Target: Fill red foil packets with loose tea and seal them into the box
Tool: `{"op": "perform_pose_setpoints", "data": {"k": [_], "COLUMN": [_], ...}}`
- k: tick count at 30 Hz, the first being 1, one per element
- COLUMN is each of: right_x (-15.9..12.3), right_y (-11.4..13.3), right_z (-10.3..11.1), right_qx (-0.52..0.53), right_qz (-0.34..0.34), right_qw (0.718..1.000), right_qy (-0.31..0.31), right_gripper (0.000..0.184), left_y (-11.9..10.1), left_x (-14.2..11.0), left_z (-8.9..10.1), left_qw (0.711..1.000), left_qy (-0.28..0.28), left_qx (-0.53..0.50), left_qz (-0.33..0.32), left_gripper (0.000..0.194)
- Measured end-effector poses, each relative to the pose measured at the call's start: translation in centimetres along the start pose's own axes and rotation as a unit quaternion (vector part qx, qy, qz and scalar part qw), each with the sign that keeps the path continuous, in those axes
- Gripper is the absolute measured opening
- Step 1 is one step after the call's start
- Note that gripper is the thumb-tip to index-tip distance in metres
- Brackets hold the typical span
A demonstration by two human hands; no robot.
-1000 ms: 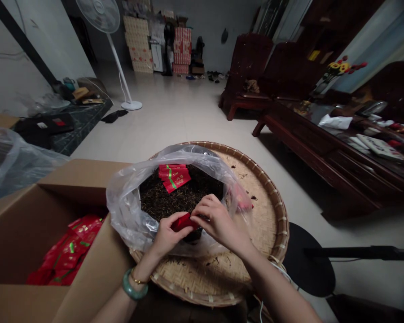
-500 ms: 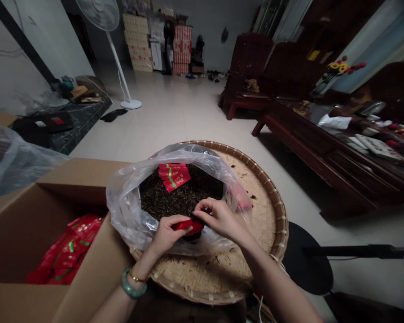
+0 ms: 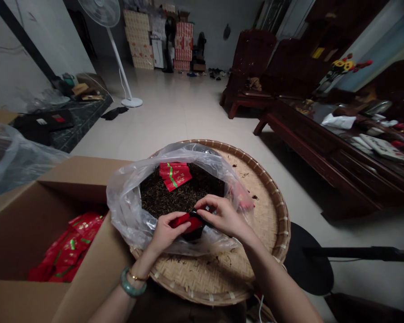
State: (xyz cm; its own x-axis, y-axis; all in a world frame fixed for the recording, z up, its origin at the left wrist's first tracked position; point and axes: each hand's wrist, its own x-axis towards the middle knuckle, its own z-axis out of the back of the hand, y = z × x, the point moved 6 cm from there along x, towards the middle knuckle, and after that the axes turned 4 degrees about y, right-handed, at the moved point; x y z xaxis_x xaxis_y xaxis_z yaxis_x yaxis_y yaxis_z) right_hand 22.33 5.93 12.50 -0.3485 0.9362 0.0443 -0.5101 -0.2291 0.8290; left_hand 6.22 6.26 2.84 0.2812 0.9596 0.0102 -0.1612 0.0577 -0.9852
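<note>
Red packet (image 3: 181, 220), held at the near side of the mouth of a plastic bag (image 3: 124, 199). The left grip (image 3: 168, 231) pinches the packet between thumb and fingers. The right grip (image 3: 220, 216) has its thumb and fingertips drawn together at the packet's right end; whether they grasp its edge, or the small dark form beside it, cannot be told. One green bracelet (image 3: 133, 282) and one gold-toned bangle (image 3: 137, 275) encircle the left wrist.

Beyond the hands, dark dried leaves (image 3: 164, 199) fill much of the bag, and an overlapping set of red and green packets (image 3: 175, 176) rests on them. Bag and leaves stand on a round woven tray (image 3: 279, 224); scattered leaf fragments (image 3: 255, 197) lie on its weave. To the left, a cardboard box (image 3: 90, 255) contains a heap of similar packets (image 3: 67, 251). Further off are a white standing fan (image 3: 117, 58) and a low wooden table (image 3: 309, 152).

Progress, as judged: work appears midway. Packets already lie in the box, the held one seems unfinished, and plenty of leaves remain loose.

Count: one packet in hand, one bag, one tray, one box; the overlapping set and the heap cannot be counted reliably.
</note>
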Motion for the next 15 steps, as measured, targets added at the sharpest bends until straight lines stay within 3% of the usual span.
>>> {"op": "perform_pose_setpoints", "data": {"k": [5, 9, 15], "right_x": [0.1, 0.7, 1.2], "right_y": [0.2, -0.7, -2.0], "right_z": [-0.9, -2.3, -3.6], "right_qx": [-0.043, -0.094, -0.125], "right_qz": [0.040, 0.030, 0.021], "right_qw": [0.998, 0.992, 0.984], "right_qy": [0.032, 0.080, 0.124], "right_gripper": [0.021, 0.014, 0.020], "left_y": [0.7, 1.0, 0.8], "left_x": [0.1, -0.1, -0.2], "left_z": [0.1, -0.6, -0.8], "left_qw": [0.989, 0.964, 0.961], "left_qy": [-0.029, -0.024, -0.015], "left_qx": [-0.123, -0.235, -0.235], "left_qz": [0.070, 0.126, 0.143], "left_gripper": [0.036, 0.046, 0.041]}}
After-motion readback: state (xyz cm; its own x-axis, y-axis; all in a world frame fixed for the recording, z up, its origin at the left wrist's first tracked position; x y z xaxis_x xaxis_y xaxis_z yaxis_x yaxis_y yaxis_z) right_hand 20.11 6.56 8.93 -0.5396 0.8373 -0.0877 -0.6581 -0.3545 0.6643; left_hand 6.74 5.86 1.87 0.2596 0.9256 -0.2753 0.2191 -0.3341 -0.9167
